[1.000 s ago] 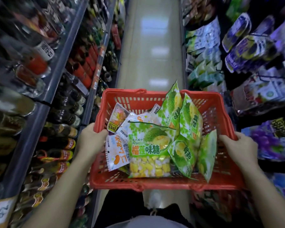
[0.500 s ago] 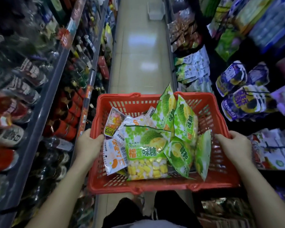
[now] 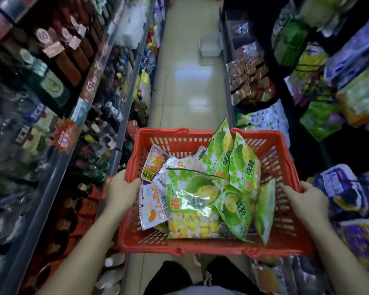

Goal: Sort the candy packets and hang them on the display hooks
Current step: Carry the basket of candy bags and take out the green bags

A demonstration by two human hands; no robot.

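I carry a red plastic basket (image 3: 285,241) in front of me in a shop aisle. My left hand (image 3: 120,193) grips its left rim and my right hand (image 3: 305,201) grips its right rim. Inside lie several green durian candy packets (image 3: 195,192), some standing upright at the back right (image 3: 242,165). White and orange packets (image 3: 152,206) lie at the left, with a clear packet of mixed sweets (image 3: 156,161) behind them. Hanging candy bags (image 3: 345,188) on display hooks fill the right-hand wall.
Shelves of bottles (image 3: 51,133) run along the left side. The tiled aisle floor (image 3: 190,81) stretches ahead, with a white bin (image 3: 210,46) standing at its right edge. Brown snack packets (image 3: 247,81) hang further along the right display.
The view has tilted upward and I have moved along the aisle; more floor and the white bin now show. Both hands keep the same hold on the basket.
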